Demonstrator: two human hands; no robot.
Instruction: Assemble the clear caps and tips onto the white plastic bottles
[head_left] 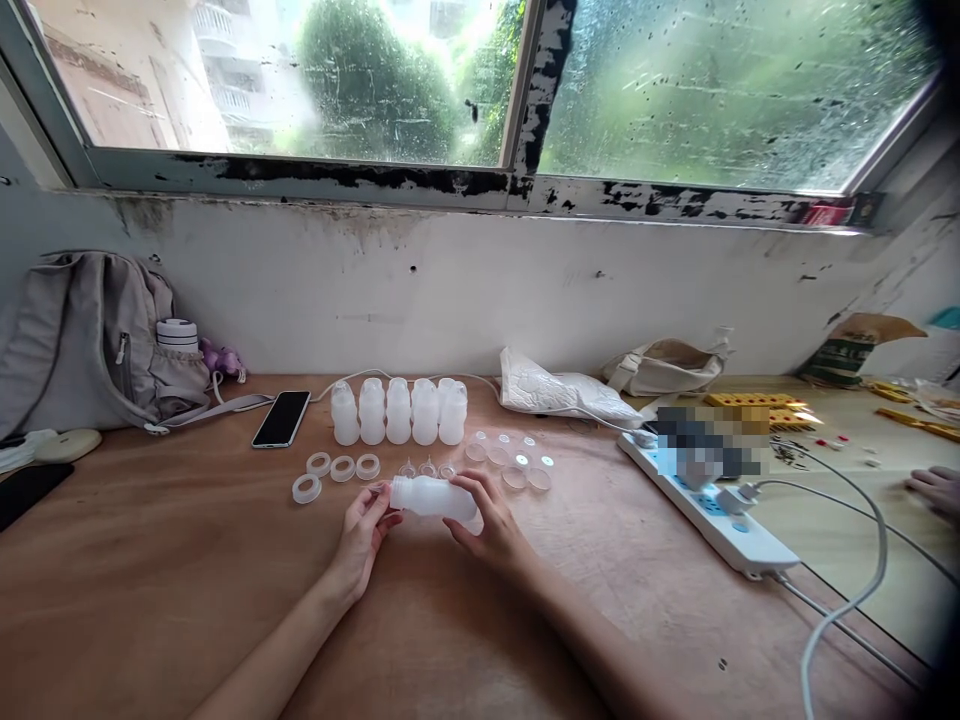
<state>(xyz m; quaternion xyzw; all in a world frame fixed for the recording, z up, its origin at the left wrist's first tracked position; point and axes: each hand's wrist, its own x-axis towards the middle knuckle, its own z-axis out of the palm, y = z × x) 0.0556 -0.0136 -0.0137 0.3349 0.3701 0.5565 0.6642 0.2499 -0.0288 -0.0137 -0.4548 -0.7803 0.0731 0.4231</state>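
A frosted white baby bottle (433,498) lies sideways in the air just above the table, its mouth facing left. My right hand (491,515) is closed around its base end. At the mouth, my left hand (365,535) pinches a small clear piece (380,488), mostly covered by the fingers. Right behind the bottle stand several clear nipples (427,467), partly hidden by it. White collar rings (343,468) rest to the left of them. On the right are clear round caps (515,477) and small white-marked discs (504,440). More frosted bottles (399,412) stand upright in rows behind.
A phone (281,418) and a grey backpack (97,340) are at the left. White plastic packaging (559,388) lies by the wall. At the right, a power strip (709,510) trails looping cables (881,540). Another person's hand (936,488) shows at the right edge.
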